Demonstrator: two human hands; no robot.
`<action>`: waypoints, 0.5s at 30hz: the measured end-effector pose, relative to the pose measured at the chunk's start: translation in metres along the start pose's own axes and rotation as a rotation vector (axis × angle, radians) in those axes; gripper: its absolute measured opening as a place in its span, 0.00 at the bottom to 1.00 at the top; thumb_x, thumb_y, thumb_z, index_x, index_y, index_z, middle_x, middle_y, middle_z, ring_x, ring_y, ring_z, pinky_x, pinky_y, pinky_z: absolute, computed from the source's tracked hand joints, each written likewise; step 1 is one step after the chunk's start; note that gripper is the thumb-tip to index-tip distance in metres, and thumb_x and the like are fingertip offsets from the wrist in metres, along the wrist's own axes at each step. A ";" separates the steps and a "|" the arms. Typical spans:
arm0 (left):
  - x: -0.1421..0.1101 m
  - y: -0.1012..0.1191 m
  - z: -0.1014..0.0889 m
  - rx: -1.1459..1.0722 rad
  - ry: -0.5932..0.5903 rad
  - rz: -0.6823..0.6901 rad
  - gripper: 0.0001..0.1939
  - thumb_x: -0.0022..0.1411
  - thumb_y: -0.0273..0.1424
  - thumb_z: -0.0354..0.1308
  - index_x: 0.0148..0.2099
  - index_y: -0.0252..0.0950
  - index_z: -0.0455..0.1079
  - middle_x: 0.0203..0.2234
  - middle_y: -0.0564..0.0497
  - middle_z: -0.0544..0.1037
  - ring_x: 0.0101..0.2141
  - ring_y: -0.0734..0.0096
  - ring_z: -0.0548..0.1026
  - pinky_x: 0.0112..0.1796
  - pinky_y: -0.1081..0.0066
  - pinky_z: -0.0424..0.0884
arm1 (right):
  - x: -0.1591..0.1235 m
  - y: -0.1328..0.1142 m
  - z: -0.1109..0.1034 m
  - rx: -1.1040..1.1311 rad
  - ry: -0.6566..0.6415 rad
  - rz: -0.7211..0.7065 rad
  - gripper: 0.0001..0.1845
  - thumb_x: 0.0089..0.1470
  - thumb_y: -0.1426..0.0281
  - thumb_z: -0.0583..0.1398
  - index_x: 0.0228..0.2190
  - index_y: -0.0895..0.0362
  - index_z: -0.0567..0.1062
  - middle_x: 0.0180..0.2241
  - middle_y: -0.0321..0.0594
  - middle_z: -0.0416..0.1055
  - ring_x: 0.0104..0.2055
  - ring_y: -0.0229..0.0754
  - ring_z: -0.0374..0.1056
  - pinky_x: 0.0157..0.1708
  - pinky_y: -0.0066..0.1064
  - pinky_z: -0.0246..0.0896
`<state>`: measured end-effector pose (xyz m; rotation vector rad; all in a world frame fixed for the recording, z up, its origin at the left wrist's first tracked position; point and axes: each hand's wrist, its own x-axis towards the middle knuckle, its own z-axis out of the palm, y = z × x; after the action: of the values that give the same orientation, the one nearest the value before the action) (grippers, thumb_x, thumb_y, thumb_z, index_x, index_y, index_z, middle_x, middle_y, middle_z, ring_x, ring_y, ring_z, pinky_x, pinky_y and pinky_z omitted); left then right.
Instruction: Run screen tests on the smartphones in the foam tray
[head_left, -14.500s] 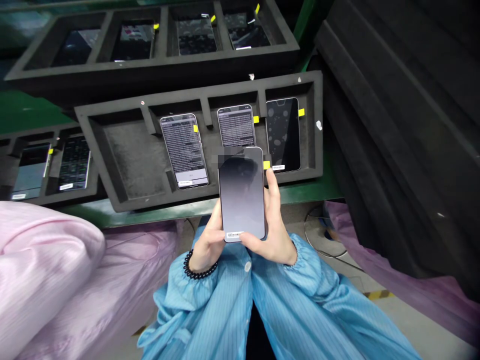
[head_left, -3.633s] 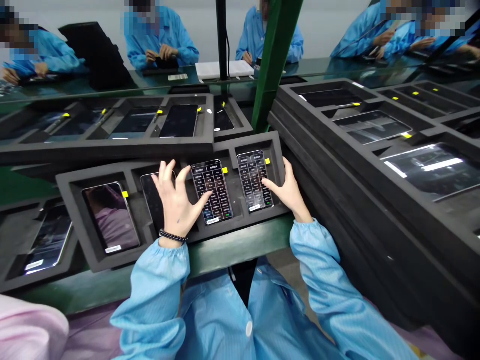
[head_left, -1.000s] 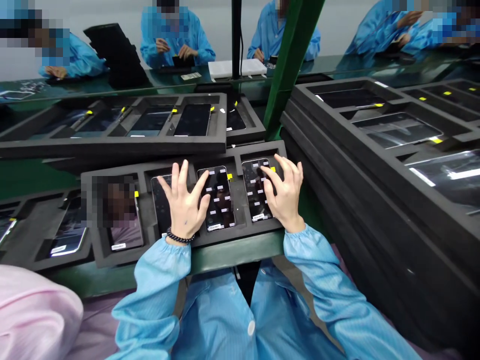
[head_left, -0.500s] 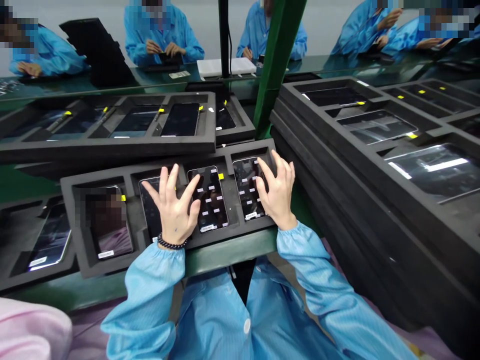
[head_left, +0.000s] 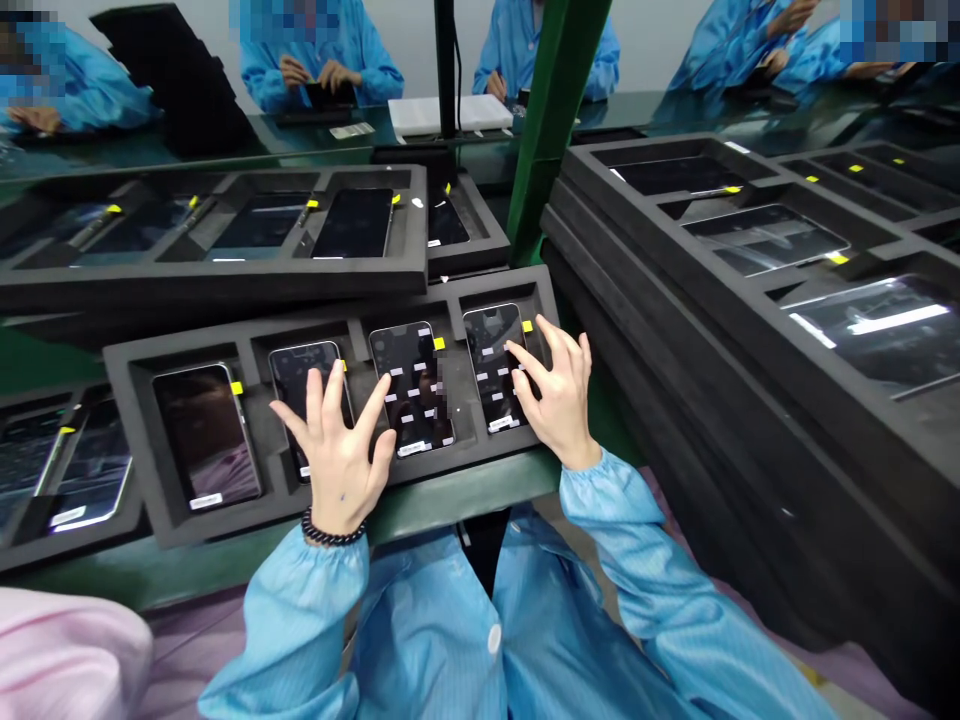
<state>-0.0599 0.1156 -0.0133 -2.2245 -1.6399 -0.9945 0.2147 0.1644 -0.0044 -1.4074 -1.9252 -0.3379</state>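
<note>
A black foam tray (head_left: 135, 370) lies in front of me with several phones in its slots. My left hand (head_left: 337, 450) is spread flat, fingers apart, over the second phone (head_left: 300, 380), its thumb reaching the third phone (head_left: 412, 385). That third phone shows small white squares on a dark screen. My right hand (head_left: 559, 395) hovers with fingers spread over the fourth phone (head_left: 491, 365), fingertips on its screen. The leftmost phone (head_left: 206, 435) is dark. Neither hand holds anything.
More foam trays with phones sit behind (head_left: 225, 230) and at the far left (head_left: 60, 470). A tall stack of trays (head_left: 750, 300) rises on the right beside a green post (head_left: 555, 110). Other people in blue coats work across the bench. A pink sleeve (head_left: 67, 655) shows at bottom left.
Both hands slid slightly toward me over the phones; the left hand now sits lower on the second phone. The camera tilted a little.
</note>
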 end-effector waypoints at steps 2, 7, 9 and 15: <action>0.002 0.000 0.001 0.006 -0.009 0.002 0.27 0.72 0.37 0.47 0.70 0.46 0.57 0.74 0.48 0.40 0.72 0.50 0.37 0.66 0.44 0.22 | 0.002 -0.003 0.001 0.020 0.015 -0.023 0.17 0.66 0.67 0.55 0.51 0.51 0.79 0.64 0.46 0.63 0.65 0.52 0.59 0.69 0.57 0.45; 0.007 -0.001 0.004 0.038 -0.079 -0.003 0.26 0.72 0.38 0.47 0.69 0.46 0.59 0.74 0.46 0.39 0.72 0.48 0.36 0.66 0.40 0.25 | 0.005 -0.013 0.003 0.053 -0.033 -0.113 0.17 0.65 0.66 0.56 0.53 0.49 0.77 0.65 0.43 0.62 0.64 0.52 0.59 0.70 0.57 0.43; 0.011 0.000 0.005 0.038 -0.092 0.001 0.25 0.72 0.38 0.47 0.68 0.45 0.61 0.74 0.46 0.39 0.72 0.48 0.37 0.66 0.40 0.25 | 0.006 -0.016 0.004 0.054 -0.045 -0.138 0.18 0.65 0.66 0.56 0.53 0.49 0.76 0.65 0.43 0.62 0.65 0.51 0.58 0.70 0.57 0.42; 0.020 0.009 0.012 0.015 -0.079 0.074 0.26 0.72 0.41 0.45 0.70 0.46 0.59 0.74 0.46 0.39 0.72 0.48 0.38 0.66 0.38 0.27 | 0.007 -0.017 0.004 0.043 -0.066 -0.130 0.17 0.65 0.66 0.56 0.52 0.50 0.77 0.65 0.45 0.62 0.65 0.51 0.58 0.69 0.57 0.43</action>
<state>-0.0444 0.1341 -0.0076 -2.3240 -1.5777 -0.8843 0.1965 0.1658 0.0005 -1.2837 -2.0713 -0.3123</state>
